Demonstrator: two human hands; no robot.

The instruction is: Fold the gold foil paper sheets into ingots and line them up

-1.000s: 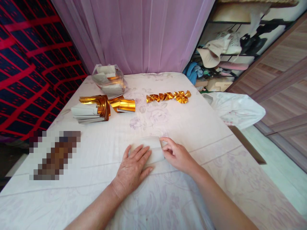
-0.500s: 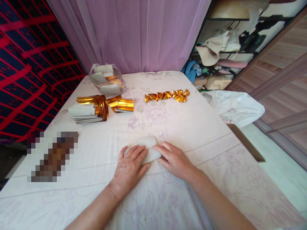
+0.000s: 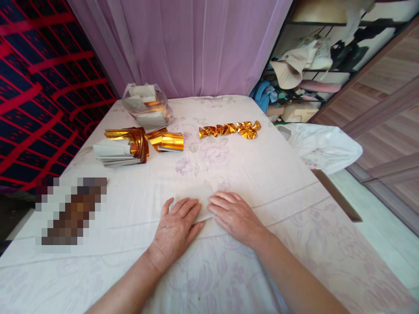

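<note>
A pale sheet of paper [image 3: 203,208] lies flat on the table near its front, partly covered by both hands. My left hand [image 3: 178,226] rests palm down on the paper's left part, with its fingers stretched and slightly spread. On the paper's right edge lies my right hand [image 3: 234,218], flat with its fingers extended. Beyond them, at the back left, sits a stack of gold-foil paper sheets [image 3: 113,150], pale on one face. Beside that stack is a curled gold-foil sheet [image 3: 170,141]. A row of folded gold-foil pieces [image 3: 225,129] lies further back.
A clear plastic bag [image 3: 145,107] with more sheets stands at the table's back left. A floral cloth covers the table [image 3: 281,174]. White plastic bag [image 3: 330,146] sits beyond the right edge, below shelves [image 3: 314,69] of clothing. A pixelated patch [image 3: 75,213] hides something at left.
My right hand has gone from gripping the paper's right edge to lying flat on it. My left hand has stayed in place. The view has shifted slightly.
</note>
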